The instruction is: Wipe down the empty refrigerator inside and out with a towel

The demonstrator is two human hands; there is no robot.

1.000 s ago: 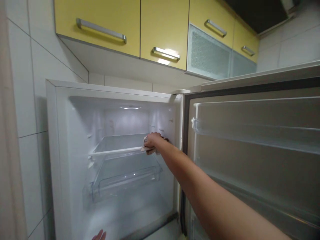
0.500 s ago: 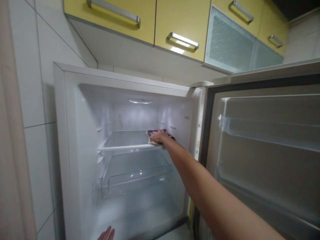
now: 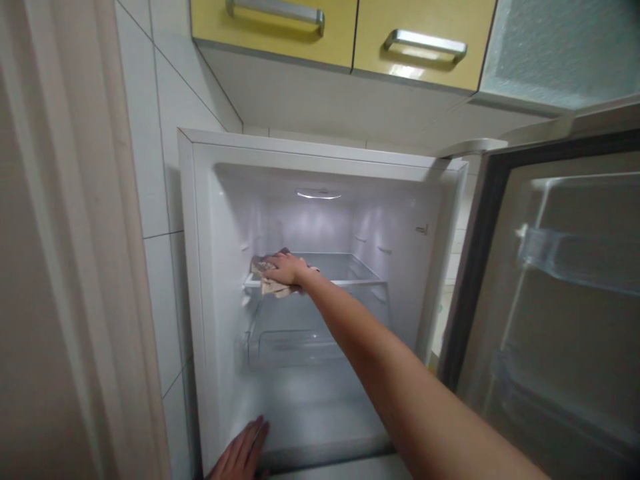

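Note:
My right hand (image 3: 287, 269) reaches into the open fridge compartment (image 3: 320, 300) and presses a crumpled patterned cloth (image 3: 267, 285) onto the left front part of the glass shelf (image 3: 345, 270). The fingers are closed over the cloth, which hangs a little over the shelf's front edge. My left hand (image 3: 243, 453) lies flat with fingers together on the lower front rim of the compartment, at its left corner, holding nothing. Below the shelf sits a clear plastic drawer (image 3: 295, 343).
The fridge door (image 3: 565, 300) stands open to the right, with clear door racks. Yellow wall cabinets (image 3: 345, 33) with metal handles hang above. White wall tiles (image 3: 160, 180) and a pale curtain (image 3: 65, 267) are at the left.
My right hand has slid the cloth along the shelf from its right end to its left end. The view has turned left and down, and more of my left hand shows.

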